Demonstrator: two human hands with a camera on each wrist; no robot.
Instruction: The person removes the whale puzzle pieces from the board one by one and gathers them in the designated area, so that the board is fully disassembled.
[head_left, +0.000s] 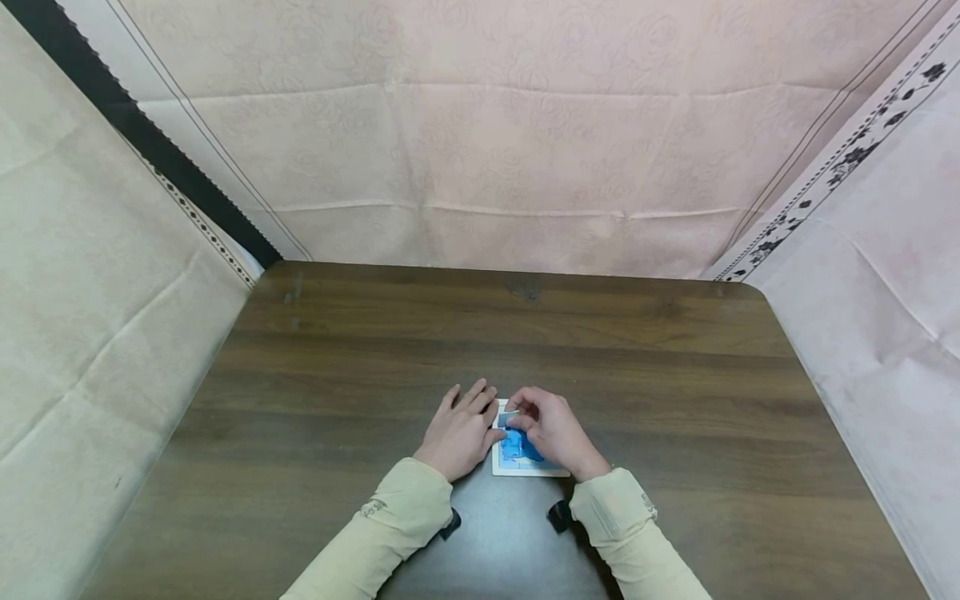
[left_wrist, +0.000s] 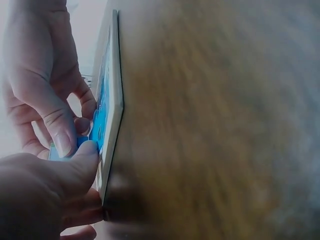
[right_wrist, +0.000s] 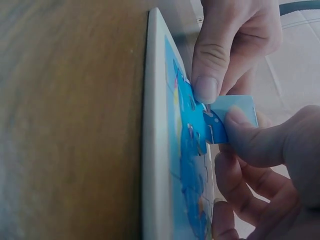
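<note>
A jigsaw puzzle with a blue picture lies on the table in a pale-framed board point(head_left: 528, 472), between my two hands. With fingers spread, my left hand point(head_left: 459, 432) rests at the board's left edge, and its thumb point(right_wrist: 206, 90) presses on the blue picture. My right hand point(head_left: 557, 427) pinches a puzzle piece point(right_wrist: 240, 104), light blue with a darker blue part, between thumb and fingers. The piece stands tilted up from the picture, its lower edge right at the left thumb. Part of the puzzle is hidden under the right hand.
The brown wooden table point(head_left: 360, 333) spreads around the board. Pale patterned cloths point(head_left: 487, 150) hang behind and at both sides of it. A dark wrist strap point(head_left: 559, 517) shows at the right sleeve.
</note>
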